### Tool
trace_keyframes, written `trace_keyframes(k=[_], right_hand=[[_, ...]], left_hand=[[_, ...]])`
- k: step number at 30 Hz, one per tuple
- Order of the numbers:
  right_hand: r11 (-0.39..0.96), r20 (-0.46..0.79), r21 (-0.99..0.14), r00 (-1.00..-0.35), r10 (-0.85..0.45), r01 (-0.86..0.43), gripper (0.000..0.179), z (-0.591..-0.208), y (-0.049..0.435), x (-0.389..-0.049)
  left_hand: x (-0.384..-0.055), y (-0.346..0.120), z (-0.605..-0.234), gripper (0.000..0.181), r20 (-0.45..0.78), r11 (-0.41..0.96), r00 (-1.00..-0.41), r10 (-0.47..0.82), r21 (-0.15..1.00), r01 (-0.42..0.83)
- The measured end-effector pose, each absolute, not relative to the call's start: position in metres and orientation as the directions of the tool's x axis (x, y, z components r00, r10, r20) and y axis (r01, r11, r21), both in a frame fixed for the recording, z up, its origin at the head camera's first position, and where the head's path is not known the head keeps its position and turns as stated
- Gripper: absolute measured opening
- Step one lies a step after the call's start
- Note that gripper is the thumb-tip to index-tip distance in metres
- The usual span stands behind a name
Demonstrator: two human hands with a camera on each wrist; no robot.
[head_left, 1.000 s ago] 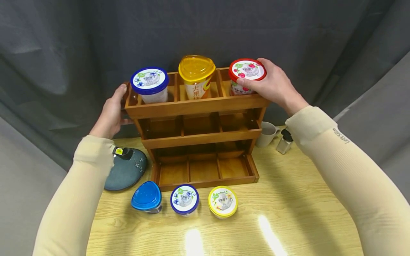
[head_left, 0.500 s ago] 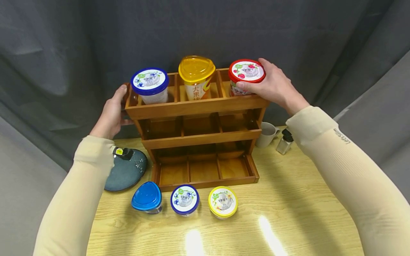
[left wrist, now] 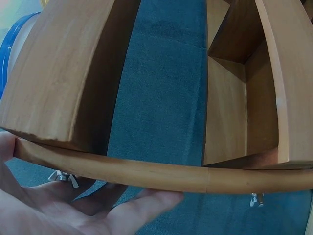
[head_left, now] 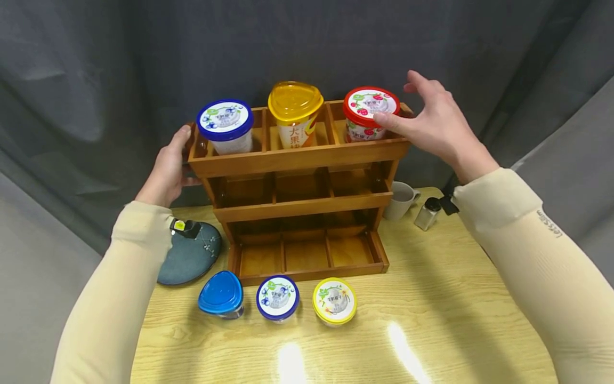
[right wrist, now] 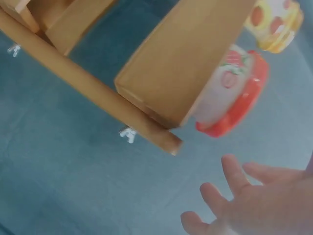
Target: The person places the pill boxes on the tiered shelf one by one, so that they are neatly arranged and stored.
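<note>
My left hand (head_left: 165, 173) holds the left side of a three-tier wooden rack (head_left: 302, 212). In the left wrist view its thumb and fingers lie along the side rail (left wrist: 146, 171). Apart from the red-lidded cup (head_left: 366, 104), my right hand (head_left: 443, 125) has its fingers spread, as the right wrist view shows. That cup, printed with strawberries, stands upright in the top tier's right compartment. A cup with a yellow lid (head_left: 295, 104) fills the middle compartment, and a blue-lidded cup (head_left: 225, 118) the left one.
In front of the rack stand a bright-blue-lidded cup (head_left: 221, 293), a dark-blue-lidded cup (head_left: 277, 298) and a yellow-lidded cup (head_left: 334, 302). A blue plate (head_left: 189, 256) lies left. Right of the rack are a mug (head_left: 399, 201) and a small black-capped jar (head_left: 427, 214).
My right hand has let go of the red-lidded cup and moved off to the right, its fingers opening. My left hand stays on the rack's side.
</note>
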State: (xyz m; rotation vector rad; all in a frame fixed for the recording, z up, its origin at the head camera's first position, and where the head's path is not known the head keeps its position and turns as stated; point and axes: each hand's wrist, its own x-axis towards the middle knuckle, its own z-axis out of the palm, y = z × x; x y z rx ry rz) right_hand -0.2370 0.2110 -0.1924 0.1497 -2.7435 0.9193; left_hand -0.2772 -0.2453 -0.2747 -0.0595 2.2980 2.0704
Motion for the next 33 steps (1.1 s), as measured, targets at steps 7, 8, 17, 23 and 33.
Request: trace_keyframes(k=[7, 8, 17, 23, 33], right_hand=[[0.773, 0.360, -0.587, -0.933, -0.016, -0.240, 0.086, -0.201, 0.214, -0.194], [0.765, 0.371, -0.594, -0.929, -0.014, -0.248, 0.084, -0.203, 0.214, -0.187], [0.713, 0.442, -0.612, -0.896, -0.049, -0.341, 0.078, -0.243, 0.213, -0.135], [0.702, 0.479, -0.588, -0.873, -0.097, -0.401, 0.080, -0.281, 0.211, -0.115], [0.683, 0.365, -0.647, -0.924, -0.113, -0.339, 0.082, -0.350, 0.205, -0.091]], left_hand=[[-0.277, -0.247, -0.273, 0.076, -0.067, 0.109, -0.998, -0.011, 0.992, -0.067], [-0.277, -0.247, -0.272, 0.076, -0.069, 0.109, -0.998, -0.012, 0.992, -0.069], [-0.275, -0.248, -0.270, 0.074, -0.076, 0.100, -0.997, -0.007, 0.992, -0.076], [-0.273, -0.247, -0.268, 0.074, -0.076, 0.097, -0.997, -0.014, 0.992, -0.077], [-0.270, -0.248, -0.267, 0.076, -0.082, 0.085, -0.996, -0.023, 0.993, -0.084]])
